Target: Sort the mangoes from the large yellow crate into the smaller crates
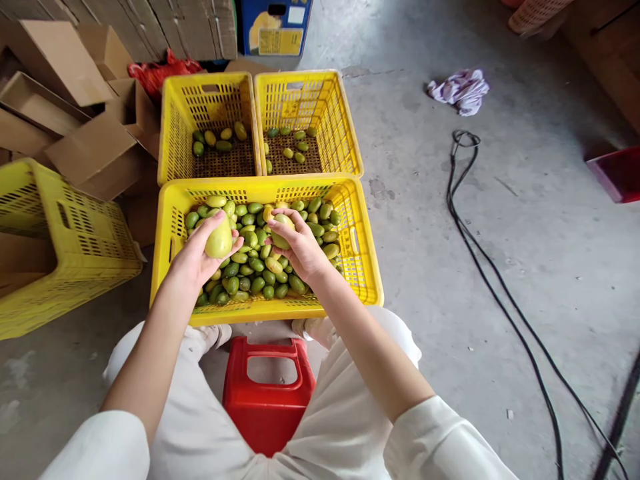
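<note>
Cradling a pale yellow-green oval fruit (219, 241) over a yellow slotted-plastic crate (270, 309), the left hand (201, 252) faces the right hand (303, 245) grasping a green oval fruit (281, 241), both fruits probably firm, bruisable, best held mid-body.

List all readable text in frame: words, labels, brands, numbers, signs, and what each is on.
None legible.
Blue cardboard box: print on its yellow panel, too small and blurred.
Its white label: any print too small to read.
Front yellow crate: possible lettering on inner right wall, too blurred.
</note>
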A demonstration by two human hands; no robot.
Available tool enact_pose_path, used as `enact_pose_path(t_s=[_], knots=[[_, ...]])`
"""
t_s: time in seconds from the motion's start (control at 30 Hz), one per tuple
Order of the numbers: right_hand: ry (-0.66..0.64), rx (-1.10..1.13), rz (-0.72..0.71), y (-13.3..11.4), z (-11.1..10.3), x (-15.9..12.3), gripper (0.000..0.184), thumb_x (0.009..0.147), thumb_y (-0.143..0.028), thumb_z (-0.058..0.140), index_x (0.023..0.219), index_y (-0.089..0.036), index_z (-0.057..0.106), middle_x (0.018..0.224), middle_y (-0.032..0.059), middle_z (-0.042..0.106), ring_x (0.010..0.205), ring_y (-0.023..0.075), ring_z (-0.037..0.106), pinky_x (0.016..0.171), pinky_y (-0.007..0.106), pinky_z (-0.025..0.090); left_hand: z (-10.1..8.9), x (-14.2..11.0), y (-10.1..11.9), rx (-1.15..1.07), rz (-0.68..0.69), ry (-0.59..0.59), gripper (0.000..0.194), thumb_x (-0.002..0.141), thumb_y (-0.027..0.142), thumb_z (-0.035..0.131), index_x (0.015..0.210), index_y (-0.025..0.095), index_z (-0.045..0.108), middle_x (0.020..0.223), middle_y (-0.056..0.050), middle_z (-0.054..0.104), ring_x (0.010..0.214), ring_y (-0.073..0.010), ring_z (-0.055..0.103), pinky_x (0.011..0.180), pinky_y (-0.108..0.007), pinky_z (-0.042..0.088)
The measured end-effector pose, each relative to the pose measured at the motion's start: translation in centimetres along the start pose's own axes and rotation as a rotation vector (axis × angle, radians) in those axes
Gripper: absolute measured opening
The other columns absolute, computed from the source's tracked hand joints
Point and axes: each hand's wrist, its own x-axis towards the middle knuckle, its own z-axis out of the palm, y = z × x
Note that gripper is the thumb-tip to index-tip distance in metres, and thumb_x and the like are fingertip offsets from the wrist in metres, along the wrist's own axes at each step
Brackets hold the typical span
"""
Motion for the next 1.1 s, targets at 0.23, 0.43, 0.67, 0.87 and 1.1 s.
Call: enact_pose_path(t_s=[0.23,0.43,0.67,0.87,1.1], knots=[[-0.012,-0.052,0.009,0.1,-0.7,0.5,0.046,0.080,-0.043,0.104,0.116,-0.027,0.082,0.100,-0.0010,0.082,0.091,0.0181,0.082,0.075,0.027,0.062,-0.9,0.8,0.0,0.071,-0.005,-0.085,0.034,0.089,0.038,0.099,0.112,0.019,0.082,0.096,-0.005,0.081,0.085,-0.0191,0.082,0.088,-0.033,0.075],[0.100,-0.122,-0.024,1.2,-1.0,1.6,0.036,0.096,-0.060,0.090,0.097,-0.028,0.073,0.092,0.0003,0.081,0.097,0.0195,0.074,0.063,0.023,0.049,-0.9,1.2,-0.2,0.169,0.011,-0.058,0.033,0.104,0.049,0.085,0.116,0.019,0.084,0.097,-0.011,0.087,0.092,-0.0281,0.089,0.074,-0.031,0.073],[0.075,0.078,0.062,1.0,-1.4,2.0,0.019,0.095,-0.037,0.088,0.103,-0.028,0.073,0.104,0.0036,0.079,0.093,0.0230,0.081,0.064,0.030,0.061,-2.5,2.3,-0.3,0.153,-0.069,-0.096,0.044,0.112,0.061,0.070,0.116,0.019,0.084,0.097,-0.013,0.087,0.072,-0.0253,0.083,0.057,-0.029,0.062],[0.058,0.071,0.136,0.3,-0.8,1.5,0.023,0.101,-0.046,0.084,0.107,-0.027,0.070,0.102,0.0012,0.081,0.083,0.0176,0.081,0.059,0.023,0.057,-1.6,1.9,0.0,0.116,-0.086,-0.052,0.045,0.115,0.058,0.061,0.120,0.019,0.082,0.087,-0.010,0.082,0.063,-0.0235,0.075,0.050,-0.029,0.055],[0.020,0.082,0.104,-0.1,-0.6,0.8,0.049,0.074,-0.031,0.106,0.101,-0.028,0.065,0.101,-0.0033,0.080,0.085,0.0159,0.081,0.082,0.028,0.066,-0.2,1.2,0.6,0.055,-0.120,-0.031,0.049,0.111,0.070,0.067,0.103,0.023,0.074,0.078,-0.004,0.072,0.056,-0.0163,0.065,0.047,-0.023,0.050]])
